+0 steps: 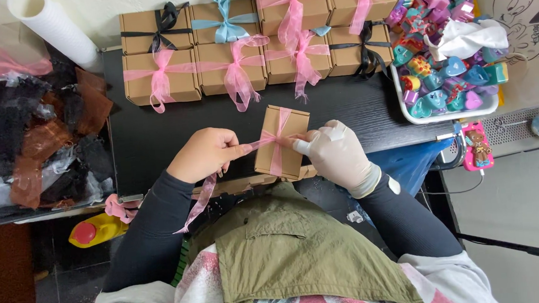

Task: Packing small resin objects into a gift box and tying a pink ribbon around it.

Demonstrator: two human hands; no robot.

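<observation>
Both arms come up from 6 o'clock in dark sleeves, elbows out wide. Left hand [206, 154] is bare, curled into a pinch pointing toward 3 o'clock. Right hand [337, 153] (white glove on this one) pinches back toward 9 o'clock.

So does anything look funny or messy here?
A bit: only the right hand wears a white glove; the left hand is bare. A white cloth lies crumpled on the tray of colourful heart-shaped things.

Black wooden table [366, 105] against a pale wall [105, 8].
</observation>
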